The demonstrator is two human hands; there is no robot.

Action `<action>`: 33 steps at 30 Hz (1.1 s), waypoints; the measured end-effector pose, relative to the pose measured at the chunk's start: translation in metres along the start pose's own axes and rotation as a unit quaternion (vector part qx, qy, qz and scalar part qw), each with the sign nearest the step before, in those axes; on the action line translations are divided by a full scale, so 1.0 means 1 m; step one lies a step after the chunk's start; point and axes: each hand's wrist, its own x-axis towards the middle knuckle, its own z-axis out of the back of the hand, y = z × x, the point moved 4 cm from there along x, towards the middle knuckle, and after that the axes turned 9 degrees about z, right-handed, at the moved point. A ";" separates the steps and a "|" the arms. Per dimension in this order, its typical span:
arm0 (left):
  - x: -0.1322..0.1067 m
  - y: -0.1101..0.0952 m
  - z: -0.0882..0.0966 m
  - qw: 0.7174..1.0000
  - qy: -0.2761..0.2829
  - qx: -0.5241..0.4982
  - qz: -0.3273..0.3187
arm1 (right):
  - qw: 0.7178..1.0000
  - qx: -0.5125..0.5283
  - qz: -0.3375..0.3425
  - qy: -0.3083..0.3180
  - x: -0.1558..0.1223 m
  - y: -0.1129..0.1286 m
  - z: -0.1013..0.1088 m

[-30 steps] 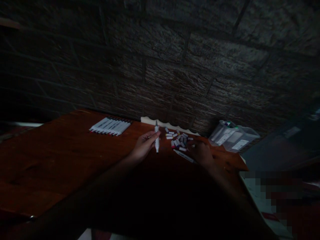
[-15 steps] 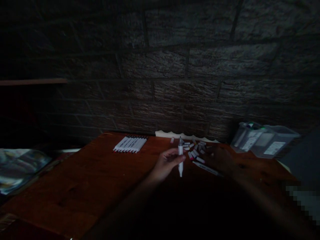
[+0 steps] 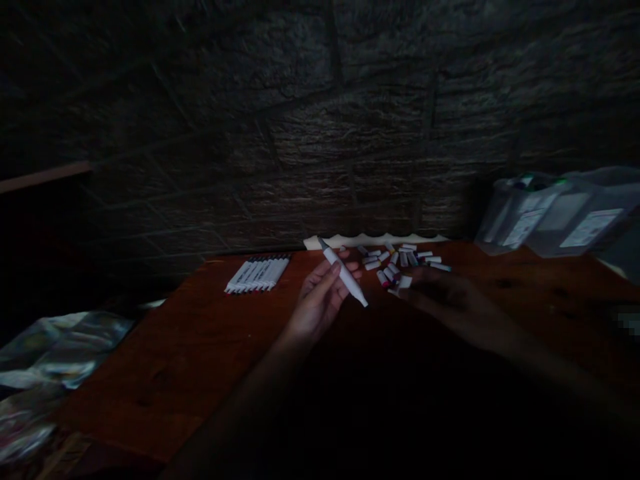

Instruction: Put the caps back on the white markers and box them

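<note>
My left hand is closed on a white marker, tilted with its grey end up to the left and its narrow white end, bare of a cap, down to the right. My right hand, in deep shadow, pinches a small white marker cap to the right of the marker; the two are apart. Behind the hands, several loose marker caps with coloured ends lie scattered on the table. At the left, a neat row of white markers lies side by side.
The brown wooden table stands against a dark brick wall. Clear plastic boxes with labels stand at the back right. A pale wavy-edged strip runs along the wall. Crumpled plastic bags lie off the left side.
The marker in my left hand has gone from upright to tilted. My right hand has come away from the loose caps, now with a cap in its fingers. The view has shifted.
</note>
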 end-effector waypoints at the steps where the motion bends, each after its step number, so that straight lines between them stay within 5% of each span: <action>1: 0.000 0.000 0.001 1.000 -0.004 -0.001 0.002 | 1.000 0.015 -0.002 0.000 -0.001 0.001 -0.003; 10: 0.003 -0.003 0.007 0.998 -0.058 -0.005 0.014 | 0.996 0.080 -0.036 0.025 -0.010 0.001 -0.022; 23: -0.003 -0.008 0.005 0.999 -0.033 0.008 0.011 | 0.994 0.083 -0.057 0.048 -0.014 0.001 -0.028; 29: -0.002 -0.011 0.005 0.999 -0.032 0.018 0.012 | 0.999 0.032 -0.037 0.010 -0.005 -0.008 -0.003; 33: 0.003 -0.008 0.008 0.996 -0.035 0.084 0.025 | 0.990 -0.140 -0.012 0.001 0.002 -0.015 0.026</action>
